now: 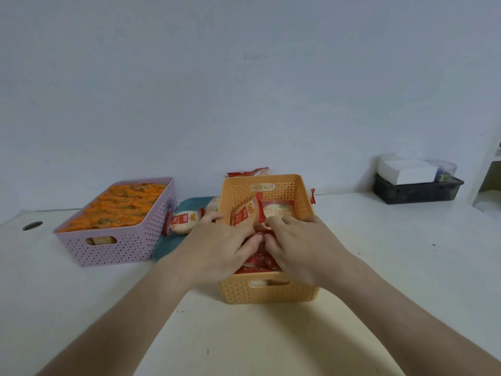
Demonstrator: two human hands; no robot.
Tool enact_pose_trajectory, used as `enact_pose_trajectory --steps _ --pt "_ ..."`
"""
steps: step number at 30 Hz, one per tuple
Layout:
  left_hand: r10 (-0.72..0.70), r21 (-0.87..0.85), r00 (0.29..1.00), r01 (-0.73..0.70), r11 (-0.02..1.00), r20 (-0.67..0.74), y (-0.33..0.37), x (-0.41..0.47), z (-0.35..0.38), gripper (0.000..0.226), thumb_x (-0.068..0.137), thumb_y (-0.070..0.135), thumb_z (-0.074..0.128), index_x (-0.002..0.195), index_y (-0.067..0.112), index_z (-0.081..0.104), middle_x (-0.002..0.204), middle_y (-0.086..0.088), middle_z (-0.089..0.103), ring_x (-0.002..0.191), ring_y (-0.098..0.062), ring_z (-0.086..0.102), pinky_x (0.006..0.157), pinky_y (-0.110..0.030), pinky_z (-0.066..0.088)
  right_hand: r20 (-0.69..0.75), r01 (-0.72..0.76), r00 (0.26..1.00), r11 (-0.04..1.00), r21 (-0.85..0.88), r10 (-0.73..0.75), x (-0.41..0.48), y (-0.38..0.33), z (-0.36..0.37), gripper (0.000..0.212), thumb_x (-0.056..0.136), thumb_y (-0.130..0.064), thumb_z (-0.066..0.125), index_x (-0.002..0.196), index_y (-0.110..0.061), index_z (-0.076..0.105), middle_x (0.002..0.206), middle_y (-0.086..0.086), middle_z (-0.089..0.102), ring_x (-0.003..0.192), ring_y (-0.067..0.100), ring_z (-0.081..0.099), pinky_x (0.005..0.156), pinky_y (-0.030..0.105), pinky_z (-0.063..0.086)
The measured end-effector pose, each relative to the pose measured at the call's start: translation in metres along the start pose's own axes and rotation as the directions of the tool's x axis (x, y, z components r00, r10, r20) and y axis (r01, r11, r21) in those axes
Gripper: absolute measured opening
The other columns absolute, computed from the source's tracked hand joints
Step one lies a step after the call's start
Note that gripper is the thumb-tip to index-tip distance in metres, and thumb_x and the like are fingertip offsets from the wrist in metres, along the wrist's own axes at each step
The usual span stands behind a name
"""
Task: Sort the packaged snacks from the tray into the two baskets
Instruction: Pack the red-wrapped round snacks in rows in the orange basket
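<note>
On a smooth white table [81,308], both hands, left [219,246] and right [301,246], pinch glossy red packets [260,257] inside the perforated orange basket [267,293]; ridged orange snacks [122,207] fill the pink basket [113,252] at nine o'clock

Under my hands the orange basket [267,291] is matt plastic with a perforated weave pattern, and so is the pink basket [116,248]. The snack packets [245,213] are glossy, crinkly film. The counter [393,240] looks smooth and matt white.

snack packet [182,221], print too blurred
</note>
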State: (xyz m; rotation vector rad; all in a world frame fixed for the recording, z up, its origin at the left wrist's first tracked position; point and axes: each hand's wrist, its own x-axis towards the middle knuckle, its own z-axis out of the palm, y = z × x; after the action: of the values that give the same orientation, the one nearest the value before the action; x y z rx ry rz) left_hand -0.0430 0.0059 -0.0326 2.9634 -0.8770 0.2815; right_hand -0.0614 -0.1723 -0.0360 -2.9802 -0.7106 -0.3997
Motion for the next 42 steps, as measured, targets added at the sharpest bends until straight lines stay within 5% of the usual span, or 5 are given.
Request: enact_pose_trajectory --steps 14,21,28,34,42 --pt "-0.052 -0.090 0.989 0.040 0.995 -0.138 -0.008 0.033 -0.016 0.035 0.097 0.042 0.030 0.089 0.030 0.061 0.082 0.014 0.061 0.084 -0.010 0.052 0.082 -0.037 0.043 -0.021 -0.224 0.969 0.917 0.330 0.245 0.035 0.030 -0.032 0.033 0.097 -0.037 0.038 0.125 -0.030 0.054 0.125 -0.010 0.062 0.119 0.016 0.052 0.100 0.044 0.027" --pt "-0.104 0.186 0.980 0.072 0.980 0.169 -0.007 0.072 -0.012 0.032 0.098 0.049 0.030 0.098 0.039 0.060 0.096 0.009 0.068 0.097 -0.019 0.059 0.093 -0.048 0.037 0.283 -0.164 0.939 0.978 -0.130 0.195 0.093 0.050 -0.001 0.044 0.091 -0.045 0.041 0.128 -0.021 0.045 0.111 0.000 0.065 0.113 0.025 0.054 0.101 0.055 0.017" --pt "-0.105 0.121 0.965 0.138 0.983 -0.241 -0.023 0.059 -0.015 0.018 0.092 0.044 0.051 0.084 0.028 0.048 0.066 0.013 0.047 0.073 -0.015 0.052 0.071 -0.031 0.037 0.239 -0.090 0.958 0.957 -0.276 0.159 0.104 0.053 0.013 0.033 0.088 -0.031 0.061 0.120 -0.025 0.056 0.120 0.001 0.057 0.121 0.024 0.047 0.106 0.060 0.016" --pt "-0.238 -0.132 0.951 0.215 0.968 -0.197 -0.027 0.040 -0.024 0.039 0.087 0.033 0.066 0.125 0.035 0.060 0.114 0.005 0.069 0.105 -0.018 0.060 0.087 -0.035 0.048 -0.017 -0.134 0.991 0.944 -0.301 0.136 0.091 0.052 0.018 0.037 0.089 -0.050 0.049 0.118 -0.028 0.056 0.119 0.001 0.054 0.118 0.023 0.048 0.100 0.051 0.024" --pt "-0.109 -0.152 0.994 0.108 0.983 -0.004 -0.024 0.023 -0.015 0.028 0.095 0.035 0.050 0.122 0.038 0.058 0.116 0.010 0.061 0.110 -0.012 0.052 0.097 -0.039 0.043 0.045 -0.130 0.991 0.977 0.167 0.124 0.065 0.052 -0.028 0.034 0.098 -0.039 0.037 0.132 -0.034 0.043 0.111 -0.015 0.055 0.110 0.012 0.050 0.095 0.045 0.023"
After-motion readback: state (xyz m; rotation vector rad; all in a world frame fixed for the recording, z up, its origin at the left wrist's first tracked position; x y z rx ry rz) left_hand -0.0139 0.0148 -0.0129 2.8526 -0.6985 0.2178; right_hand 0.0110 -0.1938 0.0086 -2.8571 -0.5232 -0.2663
